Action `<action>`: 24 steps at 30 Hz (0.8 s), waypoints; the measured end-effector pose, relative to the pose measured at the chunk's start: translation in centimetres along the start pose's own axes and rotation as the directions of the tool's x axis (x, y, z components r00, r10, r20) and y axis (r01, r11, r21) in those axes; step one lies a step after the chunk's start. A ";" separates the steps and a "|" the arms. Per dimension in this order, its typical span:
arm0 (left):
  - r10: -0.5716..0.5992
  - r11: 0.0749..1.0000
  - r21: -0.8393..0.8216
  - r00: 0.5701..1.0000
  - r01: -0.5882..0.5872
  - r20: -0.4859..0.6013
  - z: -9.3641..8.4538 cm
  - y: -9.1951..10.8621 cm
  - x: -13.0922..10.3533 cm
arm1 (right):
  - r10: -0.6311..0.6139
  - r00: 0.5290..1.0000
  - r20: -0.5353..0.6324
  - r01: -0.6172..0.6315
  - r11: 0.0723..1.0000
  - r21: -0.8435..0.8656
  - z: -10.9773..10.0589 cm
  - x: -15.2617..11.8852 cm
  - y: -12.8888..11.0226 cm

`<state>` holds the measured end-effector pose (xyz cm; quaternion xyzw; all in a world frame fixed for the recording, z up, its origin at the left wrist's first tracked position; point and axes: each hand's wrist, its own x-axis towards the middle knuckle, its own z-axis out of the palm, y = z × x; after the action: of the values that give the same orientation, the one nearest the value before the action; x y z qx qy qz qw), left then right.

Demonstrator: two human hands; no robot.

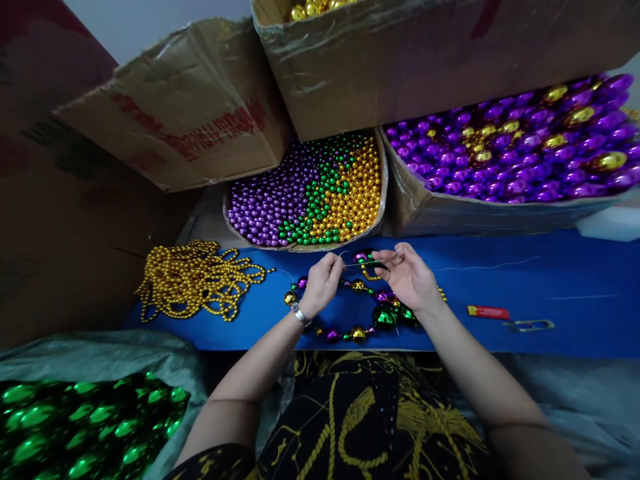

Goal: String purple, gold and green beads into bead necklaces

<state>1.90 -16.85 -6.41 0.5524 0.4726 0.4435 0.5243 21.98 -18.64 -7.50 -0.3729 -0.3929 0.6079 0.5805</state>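
Note:
Over the blue table (pixel 500 267), my left hand (pixel 325 279) pinches a thin thread, with a silver watch on the wrist. To its right my right hand (pixel 407 273) has thumb and index finger closed on the same thread, its other fingers curled. The thread (pixel 364 264) runs between the two hands, and a pale length trails off to the right. Below and between the hands lies a strand of purple, gold and green beads (pixel 358 333), with large green balls (pixel 384 317) near my right hand. Part of the strand is hidden behind my hands.
Gold bead chains (pixel 187 280) lie at the left. A red lighter (pixel 493 313) and small thread snips (pixel 533 326) rest at the right. Behind stand cartons of small mixed beads (pixel 305 193) and purple ornaments (pixel 520 153). Green ornaments (pixel 85 423) fill a sack at lower left.

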 end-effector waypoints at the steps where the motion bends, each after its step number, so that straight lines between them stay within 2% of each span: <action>1: -0.076 0.988 -0.134 0.996 0.082 0.049 0.2 -0.1 0.0 | -0.003 1.000 -0.017 0.003 1.000 -0.003 -0.1 0.1 -0.1; 2: -0.127 0.947 -0.281 0.986 0.153 0.109 0.5 -0.3 -0.1 | -0.002 1.000 -0.031 0.001 1.000 -0.020 -0.1 0.2 -0.2; 4: -0.145 0.816 -0.528 0.967 0.237 0.210 1.2 -0.4 -0.2 | 0.018 0.999 -0.047 -0.020 0.999 -0.042 -0.1 0.3 -0.4; 6: -0.124 0.720 -0.637 0.955 0.274 0.270 2.0 -0.6 -0.3 | 0.047 0.997 -0.064 -0.049 0.999 -0.018 0.1 0.4 -0.5; 8: -0.126 0.704 -0.644 0.945 0.300 0.301 2.4 -0.9 -0.4 | 0.066 0.994 -0.091 -0.063 0.998 0.030 0.2 0.3 -0.3; 13: -0.182 0.777 -0.545 0.942 0.313 0.282 1.9 -2.2 -0.7 | 0.103 0.989 -0.106 -0.102 0.995 0.012 0.0 -0.3 0.3; 15: -0.172 0.815 -0.508 0.954 0.278 0.247 1.7 -2.0 -0.7 | 0.089 0.993 -0.072 -0.095 0.991 -0.094 -0.3 -0.6 0.2; 17: -0.106 0.881 -0.439 0.977 0.179 0.185 1.7 -1.3 -0.6 | 0.049 0.999 -0.001 -0.047 0.950 -0.309 -0.5 -0.8 -0.2; 19: 0.023 0.953 -0.302 0.993 0.013 0.115 2.1 -0.3 -0.4 | 0.029 0.993 0.114 0.039 0.831 -0.555 -0.3 -1.1 -0.7; 21: 0.162 0.977 -0.155 0.980 -0.144 0.111 2.7 0.6 -0.2 | 0.033 0.978 0.206 0.124 0.702 -0.701 0.1 -1.3 -1.2; 22: 0.205 0.975 -0.118 0.970 -0.190 0.131 3.0 0.9 -0.1 | 0.020 0.974 0.227 0.158 0.657 -0.737 0.3 -1.5 -1.4; 24: 0.222 0.969 -0.148 0.960 -0.198 0.169 3.6 0.9 0.1 | -0.057 0.970 0.236 0.224 0.586 -0.779 0.6 -1.7 -1.9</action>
<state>5.51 -17.37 -5.73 0.6032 0.3308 0.4734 0.5502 22.30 -20.35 -5.48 -0.5024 -0.7041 0.3509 0.3587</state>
